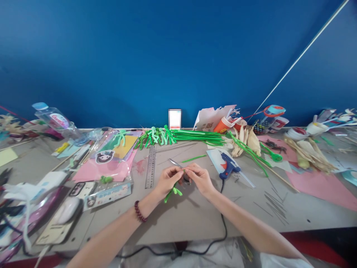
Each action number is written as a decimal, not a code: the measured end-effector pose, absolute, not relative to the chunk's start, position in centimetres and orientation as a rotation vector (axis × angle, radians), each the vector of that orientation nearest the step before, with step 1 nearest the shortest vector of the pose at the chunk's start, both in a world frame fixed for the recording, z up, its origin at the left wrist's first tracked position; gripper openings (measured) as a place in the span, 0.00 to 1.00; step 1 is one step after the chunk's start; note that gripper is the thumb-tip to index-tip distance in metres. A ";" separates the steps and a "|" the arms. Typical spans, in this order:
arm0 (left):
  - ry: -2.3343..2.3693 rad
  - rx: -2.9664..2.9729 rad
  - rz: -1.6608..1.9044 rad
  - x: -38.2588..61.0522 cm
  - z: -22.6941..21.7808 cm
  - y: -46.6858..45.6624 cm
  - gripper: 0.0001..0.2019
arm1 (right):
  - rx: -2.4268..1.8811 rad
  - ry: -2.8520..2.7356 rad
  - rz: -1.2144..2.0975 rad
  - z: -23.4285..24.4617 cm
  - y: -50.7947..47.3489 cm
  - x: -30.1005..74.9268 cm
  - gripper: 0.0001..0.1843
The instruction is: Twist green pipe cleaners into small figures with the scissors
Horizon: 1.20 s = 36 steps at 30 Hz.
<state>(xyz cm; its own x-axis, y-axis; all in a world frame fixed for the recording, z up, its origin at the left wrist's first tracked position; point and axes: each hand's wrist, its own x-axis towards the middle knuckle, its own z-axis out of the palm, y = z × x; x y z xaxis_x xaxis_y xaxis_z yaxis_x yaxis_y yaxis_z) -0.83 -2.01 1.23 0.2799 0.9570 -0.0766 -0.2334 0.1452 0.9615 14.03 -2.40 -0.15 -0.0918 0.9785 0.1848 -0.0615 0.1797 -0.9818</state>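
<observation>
My left hand (169,180) and my right hand (200,179) meet at the middle of the table, thumbs and fingertips pinched together. A green pipe cleaner (174,191) with short bent ends hangs below my left fingers. What lies right between the fingertips is mostly covered, with only a bit of green showing. A metal blade (174,162), seemingly of scissors, sticks out beyond my fingers; whether it is held or lies on the table I cannot tell. Past my hands lies a loose green pipe-cleaner piece (194,158). A metal ruler (150,167) is left of them.
Bundled green pipe-cleaner stems (199,137) lie along the wall. Right of my hands is a blue glue gun (229,166), its cord (224,223) running off the front edge. Thin wires (276,206) lie farther right. Plastic packets (107,154), a phone (60,223) and a bottle (57,118) occupy the left.
</observation>
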 end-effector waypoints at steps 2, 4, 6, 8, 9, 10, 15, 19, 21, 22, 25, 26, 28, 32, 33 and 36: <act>0.875 1.062 1.021 -0.9 1.4 -2.0 0.17 | -0.976 -1.310 1.190 -0.1 -2.4 14.1 0.10; 0.866 1.062 1.005 -1.0 1.6 -2.0 0.17 | -0.968 -1.302 1.203 -0.1 -2.4 14.1 0.09; 0.859 1.053 1.003 -1.0 1.7 -2.0 0.17 | -0.964 -1.303 1.210 -0.1 -2.4 14.2 0.09; 0.855 1.053 1.004 -1.0 1.7 -2.0 0.18 | -0.967 -1.306 1.211 -0.1 -2.3 14.2 0.09; 0.854 1.059 1.005 -1.0 1.7 -2.0 0.18 | -0.970 -1.305 1.210 -0.1 -2.3 14.2 0.09; 0.854 1.064 1.007 -1.0 1.7 -2.0 0.18 | -0.972 -1.301 1.209 -0.1 -2.3 14.2 0.10; 0.857 1.062 0.995 -1.0 1.9 -2.0 0.18 | -0.973 -1.280 1.220 0.1 -2.3 14.2 0.09; 0.843 1.045 0.985 -1.0 1.8 -2.0 0.17 | -0.979 -1.282 1.229 0.1 -2.2 14.2 0.09; 0.839 1.040 0.985 -1.0 1.7 -2.0 0.17 | -0.972 -1.278 1.232 0.1 -2.2 14.3 0.09; 0.839 1.040 0.984 -1.0 1.7 -2.0 0.17 | -0.967 -1.274 1.234 0.0 -2.2 14.2 0.09; 0.842 1.041 0.977 -1.0 1.5 -2.0 0.17 | -0.958 -1.259 1.245 0.0 -2.2 14.2 0.08; 0.844 1.040 0.977 -1.0 1.5 -1.9 0.17 | -0.960 -1.257 1.246 0.0 -2.2 14.2 0.08; 0.853 1.043 0.982 -1.0 1.4 -1.9 0.17 | -0.974 -1.261 1.235 0.0 -2.2 14.2 0.08; 0.899 1.084 1.024 -0.9 1.4 -2.0 0.16 | -1.017 -1.308 1.165 0.0 -2.2 14.3 0.09; 0.917 1.100 1.035 -0.9 1.5 -2.0 0.16 | -1.024 -1.326 1.139 0.0 -2.2 14.3 0.09; 0.981 1.162 1.052 -0.8 1.6 -2.2 0.14 | -1.045 -1.365 1.063 -0.1 -2.3 14.2 0.09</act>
